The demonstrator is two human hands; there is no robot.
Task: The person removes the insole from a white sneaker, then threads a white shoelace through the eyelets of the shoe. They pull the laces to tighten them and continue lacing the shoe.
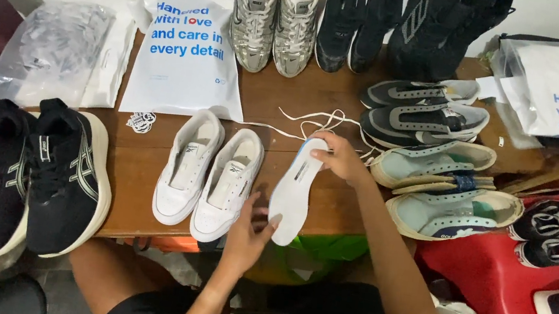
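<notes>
Insole (294, 194) pinched at its top end by right hand (342, 160), cradled underneath by left hand (251, 229), just right of white sneakers (210, 175); best kept flat, both grips steady.

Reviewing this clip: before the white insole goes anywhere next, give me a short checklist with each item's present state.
1. Flat white foam insole held at both ends: ok. The right hand pinches the top end, the left hand supports the bottom end.
2. Pair of white leather low-top sneakers upright, openings facing up: ok.
3. Whether those sneakers already contain insoles: cannot tell.
4. Loose white shoelaces clear of the insole: not ok, they lie right by its top end.
5. Bare space on the brown wooden table beside the sneakers: ok.
</notes>
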